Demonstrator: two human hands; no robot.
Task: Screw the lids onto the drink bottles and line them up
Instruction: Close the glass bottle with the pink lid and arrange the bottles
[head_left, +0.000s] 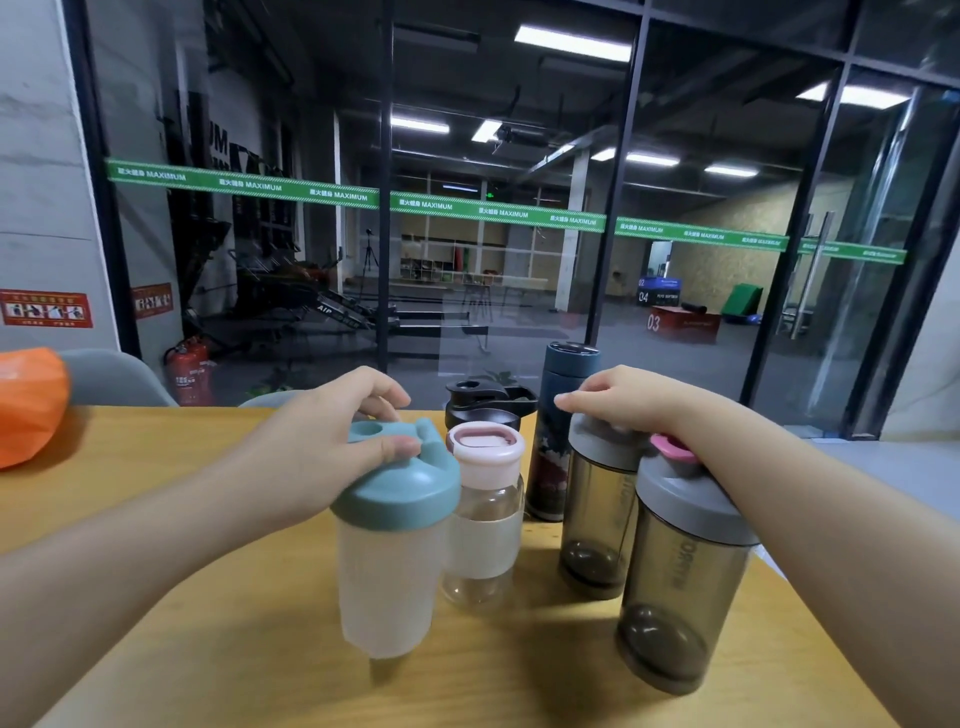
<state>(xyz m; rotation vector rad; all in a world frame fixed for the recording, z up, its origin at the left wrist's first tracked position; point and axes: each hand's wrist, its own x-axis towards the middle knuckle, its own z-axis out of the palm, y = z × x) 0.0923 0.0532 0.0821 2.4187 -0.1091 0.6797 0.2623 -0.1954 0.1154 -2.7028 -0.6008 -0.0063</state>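
On the wooden desk in front of you stand six drink bottles, all upright and all with their lids on. Your left hand grips the teal lid of the frosted white shaker at the front left: the thumb lies across the top of the lid and the fingers curl over its far edge. Just beside that shaker, to its right, stands a clear bottle with a pink lid; the two look to be touching or nearly so. Behind the clear bottle is a black bottle, mostly hidden, with its flip cap raised. To the right of it rises a tall dark blue flask with a printed pattern on its side.

Your right hand rests on top of the farther smoky grey shaker, fingers curled down over its grey lid with the thumb pointing left toward the flask. Whether it truly clamps the lid or only lies on it, you cannot tell. Your right forearm passes over the nearer smoky grey shaker, which stands at the front right and carries a grey lid with a pink cap.

At the far left edge of the desk lies an orange bag. A grey chair back shows behind the desk, and beyond it a glass wall with a green stripe.
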